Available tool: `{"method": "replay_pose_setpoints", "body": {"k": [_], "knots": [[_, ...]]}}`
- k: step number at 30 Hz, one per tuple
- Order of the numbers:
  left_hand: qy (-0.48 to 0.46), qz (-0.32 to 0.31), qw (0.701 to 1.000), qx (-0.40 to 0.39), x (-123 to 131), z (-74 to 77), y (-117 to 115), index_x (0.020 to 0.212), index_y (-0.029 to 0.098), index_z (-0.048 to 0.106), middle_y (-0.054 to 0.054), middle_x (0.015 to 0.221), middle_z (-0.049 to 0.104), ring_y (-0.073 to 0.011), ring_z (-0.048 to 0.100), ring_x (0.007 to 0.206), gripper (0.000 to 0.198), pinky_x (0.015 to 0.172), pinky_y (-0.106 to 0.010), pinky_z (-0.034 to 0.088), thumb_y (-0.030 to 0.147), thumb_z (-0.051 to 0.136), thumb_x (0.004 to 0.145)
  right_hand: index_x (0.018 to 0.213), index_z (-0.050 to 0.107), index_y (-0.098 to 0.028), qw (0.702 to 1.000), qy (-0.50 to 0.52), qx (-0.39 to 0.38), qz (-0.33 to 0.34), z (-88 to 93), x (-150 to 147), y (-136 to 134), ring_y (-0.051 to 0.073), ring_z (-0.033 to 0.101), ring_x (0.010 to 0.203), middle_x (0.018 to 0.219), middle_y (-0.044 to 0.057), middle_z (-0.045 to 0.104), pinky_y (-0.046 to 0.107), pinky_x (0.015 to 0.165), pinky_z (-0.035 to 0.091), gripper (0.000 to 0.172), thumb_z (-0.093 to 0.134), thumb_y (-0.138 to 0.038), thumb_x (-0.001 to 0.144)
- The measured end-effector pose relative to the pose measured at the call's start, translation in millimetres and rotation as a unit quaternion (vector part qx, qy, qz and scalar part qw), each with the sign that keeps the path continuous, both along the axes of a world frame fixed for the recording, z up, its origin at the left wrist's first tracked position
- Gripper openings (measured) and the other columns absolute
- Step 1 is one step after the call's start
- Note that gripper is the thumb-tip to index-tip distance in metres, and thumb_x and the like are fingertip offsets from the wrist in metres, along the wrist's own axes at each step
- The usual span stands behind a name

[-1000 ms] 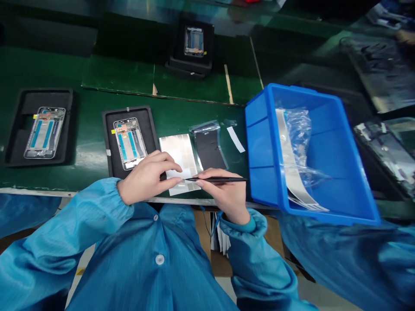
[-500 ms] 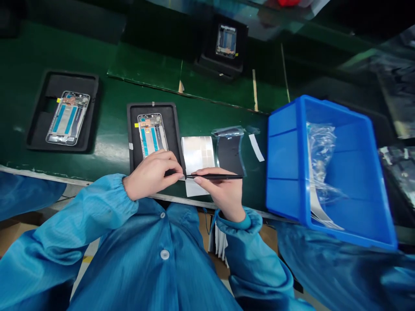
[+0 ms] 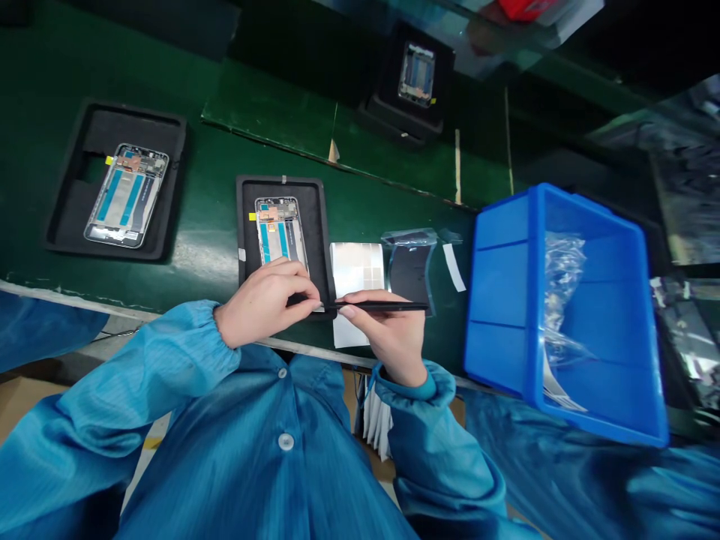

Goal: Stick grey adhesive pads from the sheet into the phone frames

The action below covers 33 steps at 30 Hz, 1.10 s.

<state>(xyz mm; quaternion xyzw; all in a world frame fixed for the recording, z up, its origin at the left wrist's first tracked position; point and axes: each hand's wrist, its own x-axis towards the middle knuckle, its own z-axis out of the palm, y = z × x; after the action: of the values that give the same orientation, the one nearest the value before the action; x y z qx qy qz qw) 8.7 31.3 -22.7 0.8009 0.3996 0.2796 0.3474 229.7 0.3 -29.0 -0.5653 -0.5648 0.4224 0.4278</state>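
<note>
My right hand (image 3: 392,337) grips black tweezers (image 3: 388,306), whose tips point left toward the fingers of my left hand. My left hand (image 3: 270,298) is closed in a pinch on something small and pale at the tweezer tips, too small to name. It lies over the lower part of an opened phone (image 3: 277,229) with blue strips and a yellow tab. That phone rests in a black foam tray (image 3: 316,225), its lower end hidden by my hand. Right of the tray is a sheet of silvery stickers (image 3: 355,264), partly under my right hand.
Another opened phone (image 3: 127,196) lies in a black tray (image 3: 67,217) at the left. A third phone (image 3: 417,73) sits on stacked trays at the back. A dark film sheet (image 3: 413,268) and a white strip (image 3: 454,267) lie before a blue bin (image 3: 500,281) holding clear plastic.
The view has shifted, so the trays and sheets appear slightly farther right. Both hands stay together at the tweezer tips, with little change in their hold.
</note>
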Motion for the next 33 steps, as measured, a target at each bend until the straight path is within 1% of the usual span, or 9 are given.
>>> {"method": "replay_pose_setpoints", "body": {"k": [3,6,9,13,18,23,27,30,33], "knots": [[-0.006,0.005,1.0,0.009,-4,-1.4,1,0.09,0.02,0.073,-0.001,0.091,0.069,-0.0166,0.063,0.089,0.01,0.086,-0.032,0.05,0.023,0.064,0.093,0.079,0.079,-0.024,1.0,-0.013,0.011,-0.003,-0.3,-2,1,0.022,0.075,0.074,0.08,0.004,0.079,0.035,0.071,0.062,0.013,0.087,-0.033,0.074],[0.014,0.053,0.997,0.047,-13,-3.4,1,0.103,0.019,0.071,-0.004,0.1,0.069,-0.0182,0.063,0.095,0.014,0.087,-0.033,0.05,0.025,0.063,0.094,0.078,0.079,-0.024,1.0,0.002,0.013,-0.017,-1.6,-4,3,0.021,0.074,0.07,0.078,0.003,0.079,0.033,0.068,0.062,0.01,0.086,-0.029,0.074],[0.136,0.083,0.981,0.109,-25,-7.3,-2,0.108,0.017,0.069,-0.008,0.107,0.068,-0.0236,0.059,0.098,0.02,0.084,-0.038,0.048,0.03,0.065,0.093,0.077,0.078,-0.023,0.999,0.014,0.01,-0.037,-4.5,-8,7,0.019,0.073,0.065,0.074,0.003,0.078,0.03,0.062,0.061,0.01,0.087,-0.028,0.073],[0.267,0.041,0.951,0.153,-33,-15.3,-3,0.107,0.016,0.068,-0.009,0.102,0.068,-0.0257,0.056,0.094,0.024,0.079,-0.039,0.042,0.034,0.068,0.091,0.078,0.077,-0.022,0.998,0.027,0.011,-0.064,-7.6,-20,21,0.016,0.07,0.06,0.073,0.002,0.075,0.028,0.058,0.058,0.012,0.086,-0.029,0.074],[0.241,0.008,0.956,0.171,-34,-20.2,-3,0.101,0.016,0.069,-0.005,0.093,0.067,-0.0231,0.055,0.089,0.017,0.077,-0.038,0.041,0.031,0.066,0.092,0.079,0.075,-0.02,0.997,0.02,0.024,-0.068,-2.5,-49,52,0.015,0.067,0.06,0.076,0.002,0.074,0.028,0.059,0.057,0.017,0.086,-0.033,0.074],[0.194,-0.01,0.969,0.152,-39,-19.1,-10,0.1,0.017,0.069,-0.005,0.091,0.066,-0.0221,0.056,0.088,0.017,0.074,-0.036,0.043,0.032,0.065,0.092,0.078,0.073,-0.018,0.999,0.017,-0.018,-0.036,-4.4,-71,81,0.015,0.066,0.059,0.073,0.002,0.073,0.028,0.058,0.056,0.021,0.083,-0.036,0.075],[0.126,0.077,0.979,0.141,-47,-24.2,-5,0.106,0.018,0.068,-0.006,0.094,0.066,-0.0207,0.057,0.088,0.021,0.079,-0.036,0.047,0.035,0.059,0.096,0.077,0.072,-0.018,0.999,0.009,-0.037,-0.012,-12.6,-78,91,0.016,0.066,0.059,0.07,0.003,0.073,0.028,0.057,0.054,0.022,0.081,-0.038,0.076],[0.144,0.178,0.962,0.148,-49,-31.4,4,0.114,0.014,0.065,-0.009,0.099,0.064,-0.0234,0.058,0.092,0.026,0.082,-0.038,0.05,0.031,0.056,0.097,0.077,0.072,-0.018,0.999,0.013,-0.038,-0.016,-16.9,-79,92,0.016,0.066,0.059,0.07,0.003,0.074,0.028,0.057,0.054,0.021,0.081,-0.036,0.076],[0.151,0.217,0.953,0.147,-46,-37.7,9,0.125,0.011,0.06,-0.013,0.105,0.06,-0.0251,0.059,0.096,0.034,0.081,-0.039,0.052,0.029,0.055,0.096,0.078,0.073,-0.018,0.999,0.011,-0.041,-0.017,-19.0,-79,91,0.017,0.068,0.06,0.072,0.004,0.075,0.028,0.058,0.055,0.02,0.082,-0.036,0.076]]}}
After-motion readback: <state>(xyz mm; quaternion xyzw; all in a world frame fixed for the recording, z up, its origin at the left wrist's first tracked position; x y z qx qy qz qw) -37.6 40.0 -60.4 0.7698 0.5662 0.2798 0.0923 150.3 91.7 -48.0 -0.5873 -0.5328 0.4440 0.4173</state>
